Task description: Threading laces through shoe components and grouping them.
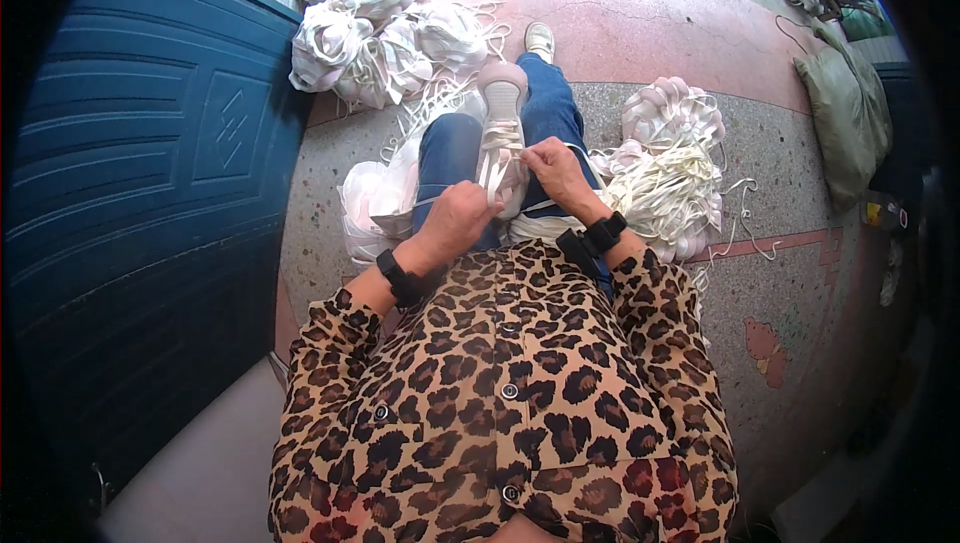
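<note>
Starting at the far left, I am seeing a dark blue panelled door point(150, 143) filling that side, and just past its edge a heap of pale shoe uppers point(375, 28) piling up on the speckled floor point(790, 273), with loose white laces trailing out of it toward the knees. Moving inward, my left hand point(455, 218) is closing around the near end of a pale pink shoe point(502, 128) that is lying lengthwise on the lap, sole end pointing away over the blue jeans point(450, 148); the fingers are curling in tightly, though I cannot tell whether they are pinching a lace end or only steadying the shoe. A white lace point(500, 138) is already crossing the upper part of the shoe in several passes, so I am judging the lacing as well under way, with the last rows nearest the hands not yet finished. Next, my right hand point(555, 168) is pinching shut at the shoe's near edge, seemingly gripping the lace or the eyelet edge there. Further right, a second pile of laces and pale uppers point(670, 173) is sitting beside the leg, which I am reading as more pairs waiting or done; I cannot tell which. At the far right a greenish sack point(845, 108) is slumping on the floor.
</note>
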`<action>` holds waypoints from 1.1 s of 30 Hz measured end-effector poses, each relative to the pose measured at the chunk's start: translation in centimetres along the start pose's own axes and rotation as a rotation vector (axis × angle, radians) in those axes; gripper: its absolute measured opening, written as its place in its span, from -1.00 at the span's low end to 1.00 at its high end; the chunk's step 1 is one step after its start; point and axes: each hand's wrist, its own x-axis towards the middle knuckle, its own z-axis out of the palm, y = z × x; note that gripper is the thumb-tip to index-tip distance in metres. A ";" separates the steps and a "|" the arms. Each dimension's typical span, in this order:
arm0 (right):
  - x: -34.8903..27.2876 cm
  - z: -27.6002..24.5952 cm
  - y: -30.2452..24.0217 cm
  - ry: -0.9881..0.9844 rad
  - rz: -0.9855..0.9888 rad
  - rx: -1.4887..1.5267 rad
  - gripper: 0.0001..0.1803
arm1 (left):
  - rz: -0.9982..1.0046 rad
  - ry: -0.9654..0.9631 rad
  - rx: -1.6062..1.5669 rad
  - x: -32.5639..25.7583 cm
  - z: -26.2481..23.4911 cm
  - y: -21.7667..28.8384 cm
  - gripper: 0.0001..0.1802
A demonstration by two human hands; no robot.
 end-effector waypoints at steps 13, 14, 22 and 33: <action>0.7 2.8 0.9 0.037 0.048 -0.079 -0.64 | 0.044 0.070 -0.037 0.3 0.1 1.2 -0.92; 1.0 3.1 1.2 0.005 0.102 0.009 -0.64 | 0.078 0.040 0.005 0.4 0.1 1.3 -0.95; 1.3 2.4 -1.2 0.042 0.104 0.078 -0.70 | 0.109 0.108 0.190 1.7 -1.1 2.1 -0.54; 1.3 3.5 -1.0 0.188 0.014 -0.106 -0.73 | -0.347 0.166 -0.200 5.0 1.6 -4.6 -0.60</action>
